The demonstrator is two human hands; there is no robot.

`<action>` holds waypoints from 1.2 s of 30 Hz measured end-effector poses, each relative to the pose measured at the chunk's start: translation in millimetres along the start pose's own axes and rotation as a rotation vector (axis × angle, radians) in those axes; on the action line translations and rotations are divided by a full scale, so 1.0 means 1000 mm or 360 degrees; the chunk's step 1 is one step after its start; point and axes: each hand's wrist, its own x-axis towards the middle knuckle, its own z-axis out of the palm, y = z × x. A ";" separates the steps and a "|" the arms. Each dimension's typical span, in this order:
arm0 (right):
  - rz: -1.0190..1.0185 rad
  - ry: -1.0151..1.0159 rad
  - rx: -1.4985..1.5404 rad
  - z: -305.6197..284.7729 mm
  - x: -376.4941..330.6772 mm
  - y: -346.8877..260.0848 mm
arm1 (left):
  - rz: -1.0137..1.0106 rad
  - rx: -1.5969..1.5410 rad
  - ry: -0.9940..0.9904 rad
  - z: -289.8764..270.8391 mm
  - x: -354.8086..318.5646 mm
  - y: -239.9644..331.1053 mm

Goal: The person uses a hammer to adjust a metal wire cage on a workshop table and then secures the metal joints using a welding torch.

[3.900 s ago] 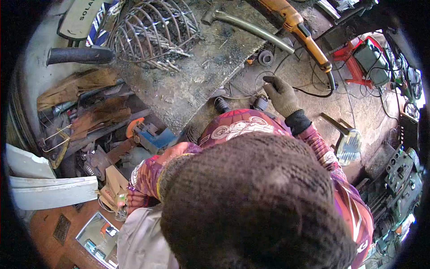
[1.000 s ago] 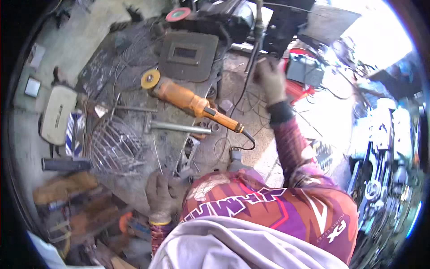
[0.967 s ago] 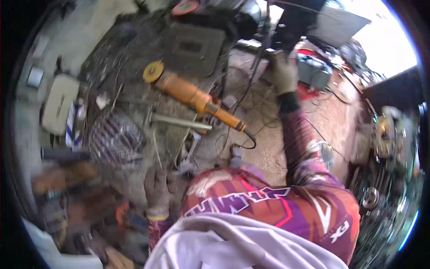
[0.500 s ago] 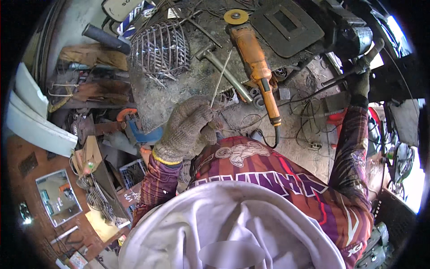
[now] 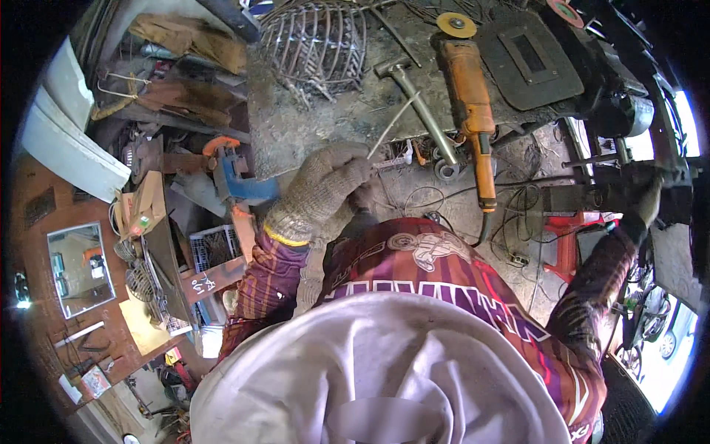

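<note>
Counter (image 5: 325, 129): grey, gritty slab strewn with metal scraps; near edge runs just above my left hand, its left corner above the blue clamp (image 5: 240, 181)

Room: cramped workshop, dirt floor tangled with black cable (image 5: 444, 196), shelves of scrap at left, a framed mirror (image 5: 78, 270) on the reddish wall, daylight at far right

On the counter: wire basket (image 5: 318, 41) at the back; hammer (image 5: 414, 100) lying slantwise; orange angle grinder (image 5: 470, 92) beside it, disc pointing away from me, handle overhanging the near edge; dark welding mask (image 5: 529, 63) flat, just right of the grinder

Left hand (image 5: 322, 189), knitted glove: fingers (image 5: 355, 170) pressed together, pinching the lower end of a thin welding rod (image 5: 392, 126); rod slants up and right over the counter edge, tip close to the hammer's shaft

Right hand (image 5: 643, 196), dark glove: stretched far right near a dark metal frame (image 5: 592, 196); I cannot tell whether its fingers grip or merely rest

Open room: bare strip of counter between basket and hammer; floor below the edge crowded with cable and small parts; red box (image 5: 569, 229) beside my right forearm
</note>
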 end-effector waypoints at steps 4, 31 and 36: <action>-0.0803 0.0191 -0.0779 -0.038 -0.065 -0.019 | -0.0130 -0.0015 0.0146 -0.039 -0.019 -0.006; -0.0113 0.0761 -0.0088 0.215 -0.492 0.060 | -0.0261 0.2198 0.0275 -0.277 0.329 0.036; -0.0026 0.0590 -0.0103 0.209 -0.493 0.073 | -0.0384 0.2127 0.0182 -0.297 0.340 0.022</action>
